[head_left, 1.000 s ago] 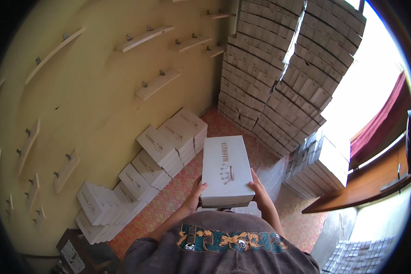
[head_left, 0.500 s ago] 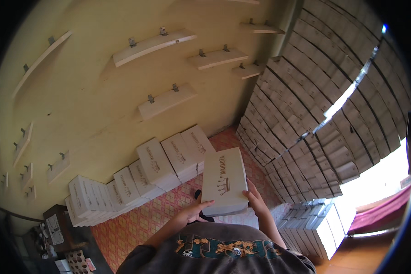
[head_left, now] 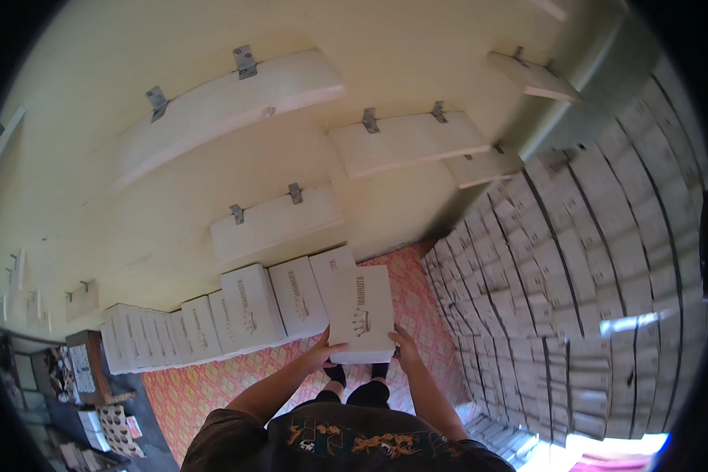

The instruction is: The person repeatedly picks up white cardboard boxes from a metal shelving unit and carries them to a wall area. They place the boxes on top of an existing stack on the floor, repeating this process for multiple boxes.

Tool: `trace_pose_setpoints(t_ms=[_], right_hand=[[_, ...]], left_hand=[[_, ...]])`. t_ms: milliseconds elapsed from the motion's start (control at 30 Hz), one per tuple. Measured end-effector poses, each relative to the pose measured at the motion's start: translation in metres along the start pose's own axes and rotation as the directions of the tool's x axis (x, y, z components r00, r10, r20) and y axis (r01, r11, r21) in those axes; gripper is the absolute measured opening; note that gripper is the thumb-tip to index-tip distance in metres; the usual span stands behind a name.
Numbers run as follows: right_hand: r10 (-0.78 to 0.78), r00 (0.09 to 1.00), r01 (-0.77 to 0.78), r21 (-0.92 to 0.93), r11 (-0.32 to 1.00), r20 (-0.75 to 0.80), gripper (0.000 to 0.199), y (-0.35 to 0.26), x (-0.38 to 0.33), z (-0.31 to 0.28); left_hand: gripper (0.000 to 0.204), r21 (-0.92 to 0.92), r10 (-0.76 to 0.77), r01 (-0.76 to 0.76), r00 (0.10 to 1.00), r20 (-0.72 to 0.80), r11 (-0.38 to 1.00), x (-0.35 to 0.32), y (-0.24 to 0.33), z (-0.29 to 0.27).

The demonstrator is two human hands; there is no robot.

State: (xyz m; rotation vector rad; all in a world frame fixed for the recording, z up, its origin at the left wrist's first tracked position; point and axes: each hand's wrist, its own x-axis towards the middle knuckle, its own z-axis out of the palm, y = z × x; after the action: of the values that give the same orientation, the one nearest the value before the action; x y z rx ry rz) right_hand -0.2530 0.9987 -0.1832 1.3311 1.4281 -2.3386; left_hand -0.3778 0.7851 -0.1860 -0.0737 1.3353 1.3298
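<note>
Box (head_left: 361, 315), between left (head_left: 327, 351) and right hands (head_left: 401, 348)

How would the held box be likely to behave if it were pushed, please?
The held box seems fairly stiff: its edges look straight between the left hand and right hand. Its flat, block-like sides suggest sliding rather than rolling. Its smooth-looking top could be slightly slippery; with contents hidden, its weight cannot be judged.

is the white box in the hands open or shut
Shut: the white box shows a flat, unbroken top with no raised flap, held between the left hand and the right hand. Its contents cannot be seen.
</note>
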Motion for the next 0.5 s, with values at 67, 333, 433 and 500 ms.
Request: trace_pose_setpoints(t_ms=[67,333,433,500], right_hand=[[0.025,0.999,-0.025,-0.002,1.0,0.037,0.066,-0.006,0.04,0.0],[-0.048,0.972,0.029,0.088,0.996,0.229,0.057,0.001,0.158,0.005],[-0.088,0.95,0.057,0.109,0.992,0.3,0.055,0.007,0.186,0.005],[-0.08,0.951,0.082,0.007,0.997,0.298,0.056,0.009,0.198,0.009]], left_hand=[[0.089,-0.137,-0.048,0.032,0.992,-0.118,0.99,0.019,0.006,-0.001],[0.08,-0.553,0.103,-0.272,0.943,-0.316,0.788,0.103,-0.029,-0.016],[0.076,-0.618,0.022,-0.253,0.935,-0.355,0.744,0.122,-0.034,-0.026],[0.076,-0.592,0.006,-0.237,0.931,-0.365,0.77,0.134,-0.032,-0.035]])
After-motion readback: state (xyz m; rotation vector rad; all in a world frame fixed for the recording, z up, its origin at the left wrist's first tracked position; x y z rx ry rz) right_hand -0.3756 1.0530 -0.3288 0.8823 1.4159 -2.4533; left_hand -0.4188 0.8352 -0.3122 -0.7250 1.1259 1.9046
